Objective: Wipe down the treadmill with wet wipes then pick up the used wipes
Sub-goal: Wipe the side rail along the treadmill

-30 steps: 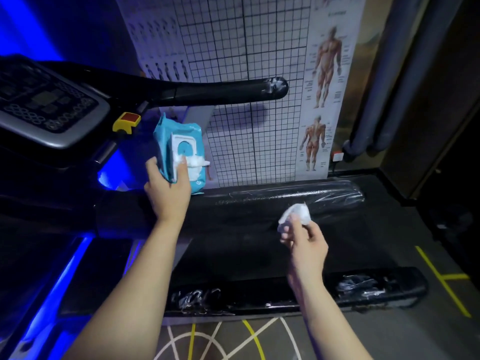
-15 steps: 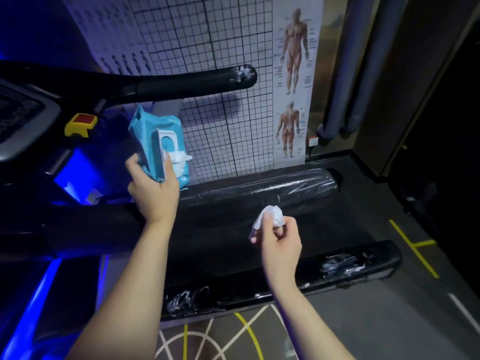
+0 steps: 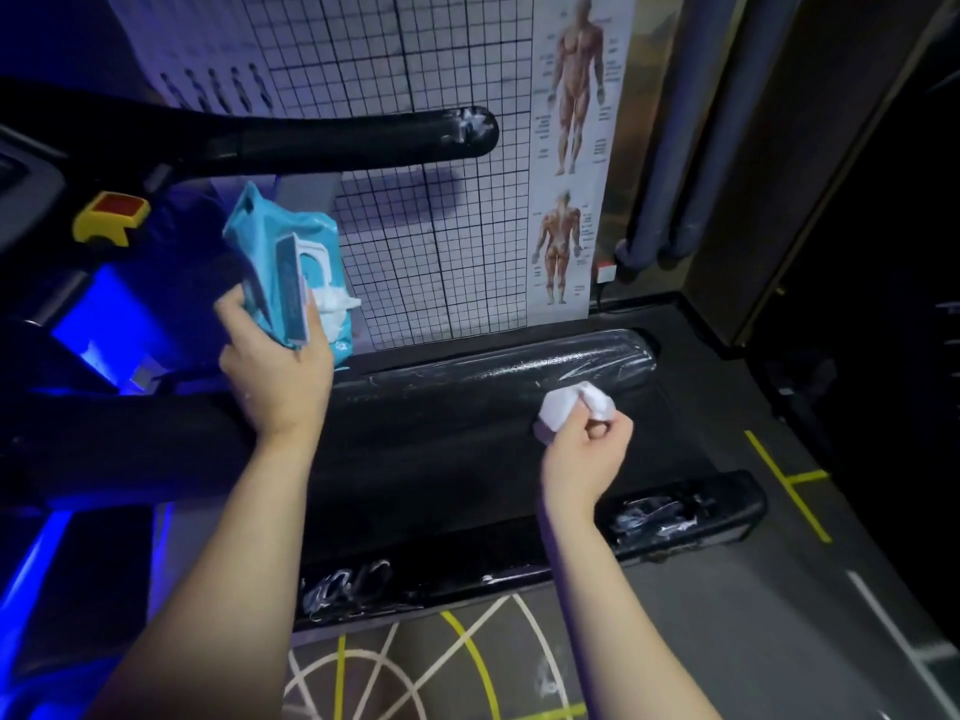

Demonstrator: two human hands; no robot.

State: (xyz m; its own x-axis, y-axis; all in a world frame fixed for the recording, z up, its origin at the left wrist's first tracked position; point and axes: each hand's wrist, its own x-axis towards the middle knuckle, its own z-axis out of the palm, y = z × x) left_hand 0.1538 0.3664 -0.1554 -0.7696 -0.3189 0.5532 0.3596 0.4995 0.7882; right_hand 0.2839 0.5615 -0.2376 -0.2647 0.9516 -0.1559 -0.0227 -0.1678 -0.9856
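Dim gym corner, grid chart (image 3: 363,70) behind the treadmill (image 3: 519,367). Crumpled wipe (image 3: 569,410) sits mid-right, pinched in our right hand (image 3: 587,457) above the belt (image 3: 441,459), ready to scrub. Left hand (image 3: 278,376) grips the wipe pack (image 3: 260,226) centre-left, lid (image 3: 291,288) open, next sheet (image 3: 335,304) sticking out for a quick pull. Versus 0.5 s ago: same grips, hands slightly higher.

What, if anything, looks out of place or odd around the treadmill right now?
Nothing is spilled or broken. The wipes pack in the left hand has its lid flipped open with a wipe hanging out, and what looks like torn plastic film clings to the treadmill's near side rail. The right hand grips a crumpled wipe.
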